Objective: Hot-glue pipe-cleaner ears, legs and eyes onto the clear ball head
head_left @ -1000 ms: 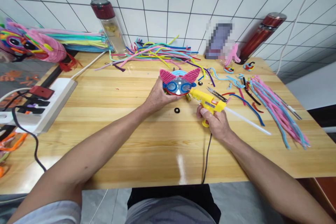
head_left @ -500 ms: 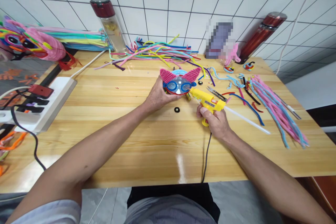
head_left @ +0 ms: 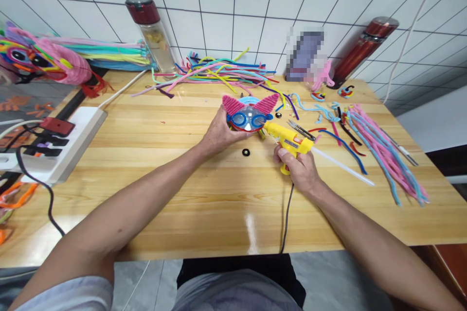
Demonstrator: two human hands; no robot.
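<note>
My left hand (head_left: pixel 218 132) is closed around the left side of a pipe-cleaner animal head (head_left: pixel 249 112), which has pink ears and blue rings around its eyes. My right hand (head_left: pixel 301 168) grips a yellow hot glue gun (head_left: pixel 288 139) by its handle. The gun's nozzle points left, close by the head's lower right edge; I cannot tell whether they touch. A clear glue stick (head_left: pixel 345 167) sticks out of the gun's rear. Just below the head, a small black round piece (head_left: pixel 246 152) lies on the wooden table (head_left: pixel 189 204). Thread snips (head_left: pixel 301 130) lie behind the gun.
Pink and blue pipe cleaners (head_left: pixel 386 155) lie at right, and a mixed pile (head_left: pixel 219 72) lies along the wall. A glass bottle (head_left: pixel 156 39) and a red flask (head_left: pixel 365 51) stand at the back. At left is a white power strip (head_left: pixel 78 136). The gun's black cord (head_left: pixel 287 218) crosses the front edge.
</note>
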